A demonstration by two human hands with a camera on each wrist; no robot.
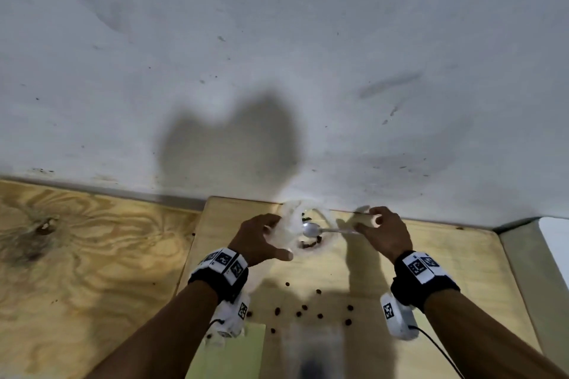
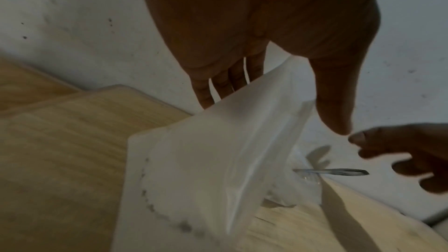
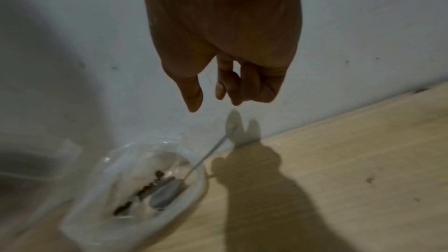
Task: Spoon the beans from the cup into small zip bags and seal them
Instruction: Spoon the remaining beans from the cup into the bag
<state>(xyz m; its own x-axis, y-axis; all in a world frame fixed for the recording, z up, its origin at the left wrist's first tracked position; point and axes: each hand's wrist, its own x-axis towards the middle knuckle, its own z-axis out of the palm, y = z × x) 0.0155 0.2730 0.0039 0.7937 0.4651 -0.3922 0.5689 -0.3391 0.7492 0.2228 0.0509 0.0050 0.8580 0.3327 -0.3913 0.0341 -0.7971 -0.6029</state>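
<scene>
A clear plastic cup (image 1: 327, 216) stands at the back of the board, against the wall. In it lie a few dark beans (image 3: 145, 189) and a metal spoon (image 3: 167, 193) whose handle (image 2: 339, 171) leans out over the right rim. My left hand (image 1: 264, 234) grips a clear small zip bag (image 2: 206, 160) just left of the cup, its thumb (image 2: 334, 102) in front of the bag and its fingers behind. My right hand (image 1: 378, 224) hovers over the end of the spoon handle with loosely curled fingers and holds nothing.
Several loose beans (image 1: 304, 308) lie scattered on the pale wooden board (image 1: 446, 271) nearer to me. A plywood table (image 1: 77, 255) spreads to the left. A green sheet (image 1: 246, 348) and a blurred object (image 1: 311, 351) sit at the near edge. A white wall (image 1: 277, 55) stands right behind the cup.
</scene>
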